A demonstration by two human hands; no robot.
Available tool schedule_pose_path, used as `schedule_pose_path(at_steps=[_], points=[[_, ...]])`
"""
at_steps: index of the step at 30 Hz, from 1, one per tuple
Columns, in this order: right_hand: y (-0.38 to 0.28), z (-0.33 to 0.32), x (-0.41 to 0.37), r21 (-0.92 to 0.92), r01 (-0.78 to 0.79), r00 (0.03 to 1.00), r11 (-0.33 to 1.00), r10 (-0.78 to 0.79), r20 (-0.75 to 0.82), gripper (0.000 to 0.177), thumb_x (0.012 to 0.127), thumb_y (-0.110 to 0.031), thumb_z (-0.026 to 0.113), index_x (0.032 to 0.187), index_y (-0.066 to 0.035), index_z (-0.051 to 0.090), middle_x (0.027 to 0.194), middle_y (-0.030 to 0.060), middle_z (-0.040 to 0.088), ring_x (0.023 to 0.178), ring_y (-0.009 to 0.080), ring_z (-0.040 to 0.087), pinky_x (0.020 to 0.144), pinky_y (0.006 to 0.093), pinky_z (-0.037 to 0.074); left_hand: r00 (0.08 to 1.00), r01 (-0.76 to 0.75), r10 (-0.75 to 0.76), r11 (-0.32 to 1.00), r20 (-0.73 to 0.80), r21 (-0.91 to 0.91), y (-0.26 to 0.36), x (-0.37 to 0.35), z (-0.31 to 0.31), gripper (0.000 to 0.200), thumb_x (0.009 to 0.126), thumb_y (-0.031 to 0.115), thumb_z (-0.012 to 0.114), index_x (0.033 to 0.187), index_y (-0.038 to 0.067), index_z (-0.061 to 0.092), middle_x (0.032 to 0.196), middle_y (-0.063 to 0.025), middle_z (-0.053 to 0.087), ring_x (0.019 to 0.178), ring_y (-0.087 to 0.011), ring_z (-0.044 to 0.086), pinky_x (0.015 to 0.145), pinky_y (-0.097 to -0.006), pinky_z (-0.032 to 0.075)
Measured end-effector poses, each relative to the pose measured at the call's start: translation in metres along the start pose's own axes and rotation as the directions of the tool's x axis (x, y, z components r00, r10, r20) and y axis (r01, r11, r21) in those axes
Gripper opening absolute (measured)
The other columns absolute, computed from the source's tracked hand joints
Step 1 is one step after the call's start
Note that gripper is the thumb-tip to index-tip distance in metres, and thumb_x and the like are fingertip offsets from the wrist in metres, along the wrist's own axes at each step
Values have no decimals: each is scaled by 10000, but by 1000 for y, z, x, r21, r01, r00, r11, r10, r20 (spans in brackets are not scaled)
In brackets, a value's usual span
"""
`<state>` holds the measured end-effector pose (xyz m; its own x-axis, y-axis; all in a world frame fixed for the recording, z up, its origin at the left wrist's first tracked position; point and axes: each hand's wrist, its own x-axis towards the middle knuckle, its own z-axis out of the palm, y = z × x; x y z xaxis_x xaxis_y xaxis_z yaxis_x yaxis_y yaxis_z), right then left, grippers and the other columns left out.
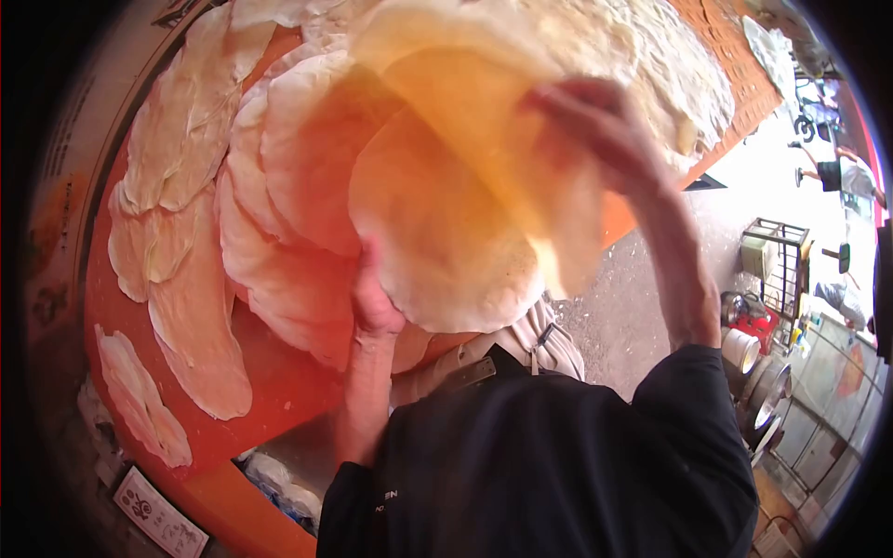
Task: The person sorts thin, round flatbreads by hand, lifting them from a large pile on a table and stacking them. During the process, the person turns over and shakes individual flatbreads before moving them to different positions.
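Note:
My left hand (pixel 375 302) is closed on the lower left edge of a round, pale flat dough sheet (pixel 456 270), its thumb lying on top. My right hand (pixel 591 121), blurred by motion, is raised at the upper right with its fingers bent round the edge of a thin, see-through dough sheet (pixel 484 139). This sheet is smeared and hangs over the round one, glowing yellow-orange. Under and left of them, overlapping dough sheets (pixel 279 167) lie in a fanned pile.
The orange-red table (pixel 288 372) carries long folded dough strips (pixel 191 307) at left and a wide wrinkled dough heap (pixel 665 70) at the far right. A printed card (pixel 158 511) is at lower left. Metal pots (pixel 767 391) and a rack (pixel 777 246) stand on the right.

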<state>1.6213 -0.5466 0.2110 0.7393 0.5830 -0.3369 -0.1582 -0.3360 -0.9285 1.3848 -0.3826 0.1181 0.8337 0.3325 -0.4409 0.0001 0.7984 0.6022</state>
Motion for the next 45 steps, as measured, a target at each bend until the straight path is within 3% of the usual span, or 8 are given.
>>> schedule_pose_path(at_steps=[2,14,21,24,28,36,40,45], points=[[-20,-26,-3,49,50,982,998,-40,-186,294,938,-269,630,1045,-6,705,817,29,703,675,125,659,632,252,526,999,-36,48,909,-18,416,1,8,1,511,984,291,560,1393,13,432,1314,-76,555,1168,-181,538,1000,-347,428],[-58,-140,25,109,438,788,892,-324,-523,212,884,-143,658,1067,-45,700,873,38,706,791,116,639,728,276,503,915,-171,283,917,-289,359,127,-27,-112,507,936,125,597,1400,8,430,1353,-107,534,1240,-240,520,1025,-372,450],[-96,22,67,-201,365,930,909,-364,45,214,848,-85,686,1061,-70,708,908,32,708,887,123,637,808,294,491,875,-142,326,880,-359,454,118,-55,-181,500,947,159,608,1385,-5,434,1219,-91,580,1124,-203,570,929,-349,491],[-26,144,33,-205,799,592,566,-676,439,145,860,-122,616,989,-80,668,719,172,643,644,304,635,596,429,488,739,-87,483,760,-470,644,145,-73,-188,493,962,190,592,1378,-25,439,1163,-109,598,1065,-189,597,875,-319,514],[71,188,-17,-465,745,630,478,-274,727,485,781,-373,739,1117,-48,611,819,103,571,845,315,616,651,444,479,624,-116,717,478,-311,870,167,-80,-164,499,980,194,564,1405,-20,413,1179,-155,593,1059,-201,603,900,-310,506],[114,125,2,-672,633,752,384,-511,417,584,692,-314,776,1202,-85,608,1288,150,519,1244,369,454,1002,547,381,749,-112,455,-630,482,769,99,50,-75,709,832,457,662,1427,121,473,1465,-236,389,1373,-412,333,1111,-567,259],[119,82,9,-567,726,665,389,-608,435,343,759,-267,746,1046,-100,660,1198,127,595,1134,308,558,951,469,460,790,3,414,-740,452,673,76,95,-93,714,867,498,594,1473,166,412,1512,-202,345,1396,-376,326,1107,-600,247],[167,-99,63,-882,98,654,461,-698,-293,249,751,-218,768,947,-79,704,882,133,680,830,296,651,774,387,525,808,-33,386,-725,445,688,76,98,-101,703,878,466,571,1478,142,397,1549,-183,293,1427,-383,274,1117,-613,208]])
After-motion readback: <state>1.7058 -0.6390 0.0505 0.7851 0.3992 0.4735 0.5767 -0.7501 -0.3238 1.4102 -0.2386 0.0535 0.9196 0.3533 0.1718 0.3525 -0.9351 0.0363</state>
